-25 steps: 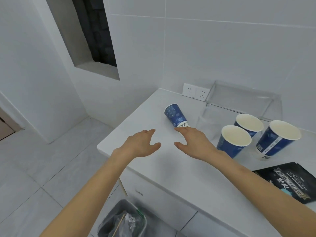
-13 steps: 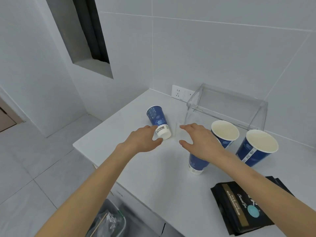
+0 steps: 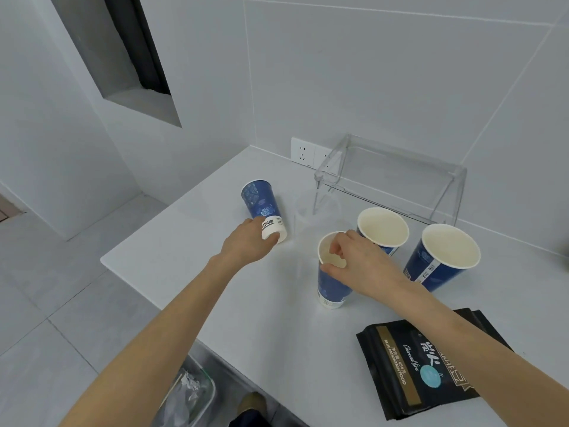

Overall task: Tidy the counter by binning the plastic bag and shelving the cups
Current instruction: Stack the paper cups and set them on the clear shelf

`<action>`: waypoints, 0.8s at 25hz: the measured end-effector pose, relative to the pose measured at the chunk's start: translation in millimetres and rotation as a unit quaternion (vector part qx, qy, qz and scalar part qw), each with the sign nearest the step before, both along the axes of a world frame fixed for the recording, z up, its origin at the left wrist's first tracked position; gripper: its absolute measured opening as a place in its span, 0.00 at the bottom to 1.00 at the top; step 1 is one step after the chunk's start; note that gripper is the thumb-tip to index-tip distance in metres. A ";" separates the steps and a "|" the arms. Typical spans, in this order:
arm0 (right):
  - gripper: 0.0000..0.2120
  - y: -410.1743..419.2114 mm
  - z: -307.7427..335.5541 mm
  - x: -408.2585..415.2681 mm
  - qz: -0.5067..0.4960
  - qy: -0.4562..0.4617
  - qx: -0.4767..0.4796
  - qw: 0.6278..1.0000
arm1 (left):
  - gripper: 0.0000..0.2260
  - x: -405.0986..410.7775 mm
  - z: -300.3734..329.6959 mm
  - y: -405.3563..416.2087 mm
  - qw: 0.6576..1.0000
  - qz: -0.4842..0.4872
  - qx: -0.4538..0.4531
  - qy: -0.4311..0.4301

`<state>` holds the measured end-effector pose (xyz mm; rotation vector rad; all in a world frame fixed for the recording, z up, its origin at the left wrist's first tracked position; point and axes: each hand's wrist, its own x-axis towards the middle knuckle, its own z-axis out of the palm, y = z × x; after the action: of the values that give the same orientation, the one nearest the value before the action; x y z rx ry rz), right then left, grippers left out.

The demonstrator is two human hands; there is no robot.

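A blue paper cup [image 3: 258,198] lies on its side on the white counter [image 3: 197,251], mouth facing away. My left hand [image 3: 246,248] is closed around its white base. My right hand [image 3: 360,266] pinches the rim of an upright blue cup [image 3: 332,286] near the counter's middle. Two more upright blue cups [image 3: 383,226] [image 3: 443,257] stand to the right of it. A black plastic bag [image 3: 415,368] lies flat at the front right, under my right forearm. A clear acrylic shelf [image 3: 391,174] stands at the back against the wall.
A faint transparent plastic item [image 3: 308,217] sits by the shelf's left leg. A bin [image 3: 191,399] with rubbish in it stands on the floor below the counter's front edge. A wall socket [image 3: 303,152] is behind the shelf.
My left hand has closed on the base of the lying cup. My right hand has dropped onto the rim of the nearest upright cup and pinched it. The view has moved closer.
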<state>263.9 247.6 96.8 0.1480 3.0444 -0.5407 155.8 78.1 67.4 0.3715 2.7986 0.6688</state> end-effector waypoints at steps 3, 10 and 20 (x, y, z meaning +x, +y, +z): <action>0.10 -0.8 -3.9 -5.5 0.001 -0.002 -0.008 1.000 | 0.22 -17.2 -10.5 5.3 0.999 0.036 0.036 -0.010; 0.03 -6.4 -8.3 -14.7 -0.022 -0.010 -0.038 0.999 | 0.27 -64.7 -38.7 16.7 0.993 0.076 0.062 -0.072; 0.07 -16.3 -4.9 -9.8 -0.087 -0.005 -0.053 0.995 | 0.38 -103.4 -67.3 33.7 0.990 0.112 0.053 -0.064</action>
<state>254.0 231.3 91.9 0.4115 3.0017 -0.7080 52.3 111.8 0.1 0.0302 2.7119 0.8608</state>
